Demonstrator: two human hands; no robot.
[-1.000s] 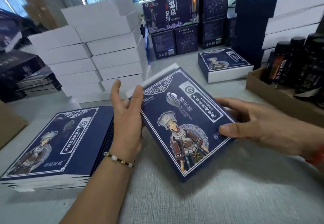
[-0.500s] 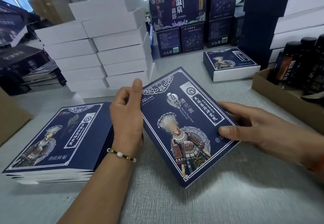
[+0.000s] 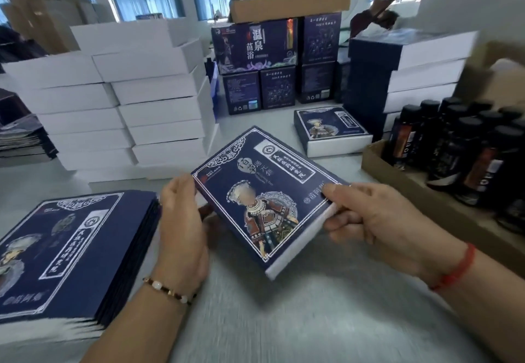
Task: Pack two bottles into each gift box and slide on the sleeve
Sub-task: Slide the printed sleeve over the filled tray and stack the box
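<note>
- The sleeved box [image 3: 267, 200] is held between both hands just above the surface [image 3: 312, 320], tilted with its near right corner low; lifted like this, I judge, so it can be carried to the finished pile.
- The right hand [image 3: 377, 220] pinches the box's right edge, thumb on the printed top and fingers curled beneath; that grip carries the weight.
- The left hand [image 3: 181, 220] lies along the box's left edge with fingers curled round it, likely steadying it and keeping the sleeve square.
- A white strip of the inner box shows along the near edge, so the sleeve [image 3: 244, 163] seems almost fully on but perhaps not flush.
- Flat sleeves [image 3: 65, 251] are stacked just left of the left hand, within easy reach for the next box.
- White boxes [image 3: 142, 101] are piled behind them, well apart from the hands.
- Bottles [image 3: 454, 146] stand upright in a tray [image 3: 403, 180] on the right, ready to be picked up in pairs.
- One finished box [image 3: 329, 129] lies beyond the held one; the far stack [image 3: 403, 78] probably takes the rest.
</note>
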